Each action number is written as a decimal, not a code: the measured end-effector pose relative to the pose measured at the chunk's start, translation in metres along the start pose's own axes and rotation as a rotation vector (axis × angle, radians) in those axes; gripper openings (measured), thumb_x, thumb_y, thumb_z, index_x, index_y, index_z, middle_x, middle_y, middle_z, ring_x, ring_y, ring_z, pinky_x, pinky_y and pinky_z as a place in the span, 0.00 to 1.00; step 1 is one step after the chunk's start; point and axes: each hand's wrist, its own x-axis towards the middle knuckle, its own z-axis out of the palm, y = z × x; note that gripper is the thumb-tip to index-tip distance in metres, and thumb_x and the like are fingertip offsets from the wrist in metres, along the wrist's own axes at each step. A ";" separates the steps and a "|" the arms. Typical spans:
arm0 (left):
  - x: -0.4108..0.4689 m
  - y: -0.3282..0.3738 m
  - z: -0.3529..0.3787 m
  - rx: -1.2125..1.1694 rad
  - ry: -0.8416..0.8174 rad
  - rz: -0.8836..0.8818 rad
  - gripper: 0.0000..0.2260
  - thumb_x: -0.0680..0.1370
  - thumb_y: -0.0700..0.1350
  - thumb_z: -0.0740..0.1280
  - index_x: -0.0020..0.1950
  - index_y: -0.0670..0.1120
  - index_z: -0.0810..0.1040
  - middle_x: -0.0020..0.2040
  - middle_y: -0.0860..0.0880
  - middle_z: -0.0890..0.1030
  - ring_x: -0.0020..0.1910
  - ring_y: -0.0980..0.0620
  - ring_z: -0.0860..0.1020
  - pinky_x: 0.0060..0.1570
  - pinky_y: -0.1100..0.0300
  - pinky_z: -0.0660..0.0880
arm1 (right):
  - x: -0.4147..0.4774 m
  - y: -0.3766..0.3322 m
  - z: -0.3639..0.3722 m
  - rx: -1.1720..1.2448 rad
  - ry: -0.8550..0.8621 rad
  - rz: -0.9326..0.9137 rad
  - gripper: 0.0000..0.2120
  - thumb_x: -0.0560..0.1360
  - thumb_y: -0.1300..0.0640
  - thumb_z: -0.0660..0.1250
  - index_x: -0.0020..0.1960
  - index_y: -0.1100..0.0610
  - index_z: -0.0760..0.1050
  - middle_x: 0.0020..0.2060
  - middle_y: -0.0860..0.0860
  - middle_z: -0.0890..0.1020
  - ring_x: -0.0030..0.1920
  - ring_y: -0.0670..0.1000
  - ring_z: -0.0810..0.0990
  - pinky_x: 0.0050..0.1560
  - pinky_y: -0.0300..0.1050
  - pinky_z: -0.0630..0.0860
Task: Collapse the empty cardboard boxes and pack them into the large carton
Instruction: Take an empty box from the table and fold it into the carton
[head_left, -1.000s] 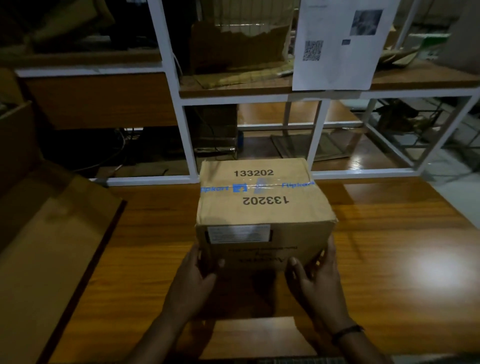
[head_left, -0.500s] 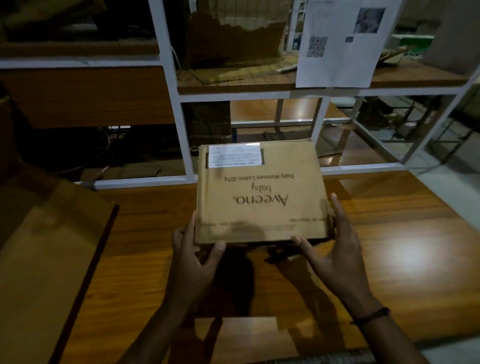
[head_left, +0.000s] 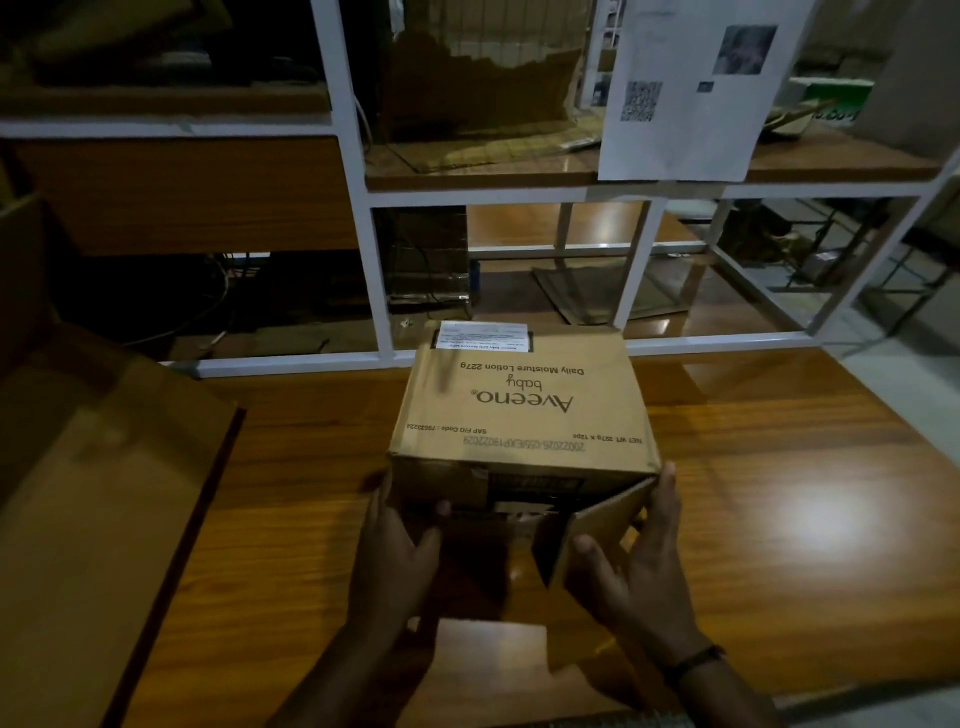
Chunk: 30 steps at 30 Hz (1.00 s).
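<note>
Box (head_left: 519, 410): stood mid-table on the wooden table (head_left: 779, 467), near flap (head_left: 597, 525) swung open.
Print: "Aveeno baby Daily Moisture Lotion 227g", "NET WT. 227g x 12pc", seen upside down.
Left hand (head_left: 400, 545): curled round the near left corner.
Right hand (head_left: 639, 571): flap pinched between thumb and fingers.
Large carton (head_left: 104, 493): laid at left.
Room: dim; QR-coded sheet (head_left: 691, 93) hung on white rack (head_left: 363, 208).

Wooden table (head_left: 779, 467); white rack (head_left: 379, 291); QR-code sheet (head_left: 685, 114).

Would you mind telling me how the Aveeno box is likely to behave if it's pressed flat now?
Probably light: the Aveeno box looks empty behind its open end flap, which the right hand pinches. Likely folds easily, with that end unsealed. Flat-sided, so unlikely to roll.
</note>
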 end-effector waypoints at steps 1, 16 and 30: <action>-0.001 0.001 0.001 0.014 0.002 -0.004 0.35 0.71 0.75 0.62 0.74 0.59 0.64 0.67 0.44 0.76 0.60 0.43 0.80 0.43 0.58 0.78 | 0.000 -0.001 0.001 -0.024 -0.004 0.017 0.56 0.69 0.24 0.65 0.80 0.38 0.30 0.82 0.50 0.46 0.78 0.63 0.62 0.57 0.69 0.80; -0.001 0.115 -0.035 0.339 0.079 0.003 0.35 0.73 0.74 0.61 0.76 0.58 0.64 0.67 0.50 0.76 0.62 0.46 0.77 0.54 0.43 0.80 | 0.084 -0.102 -0.072 -0.528 -0.146 -0.063 0.34 0.75 0.28 0.58 0.77 0.42 0.62 0.79 0.47 0.55 0.66 0.56 0.75 0.52 0.54 0.82; -0.009 0.159 0.009 0.692 -0.137 0.494 0.24 0.84 0.60 0.52 0.80 0.56 0.63 0.81 0.52 0.63 0.81 0.49 0.55 0.79 0.45 0.55 | 0.068 -0.125 -0.066 -0.391 -0.065 -0.324 0.19 0.80 0.44 0.63 0.68 0.49 0.76 0.73 0.49 0.71 0.75 0.53 0.65 0.66 0.55 0.74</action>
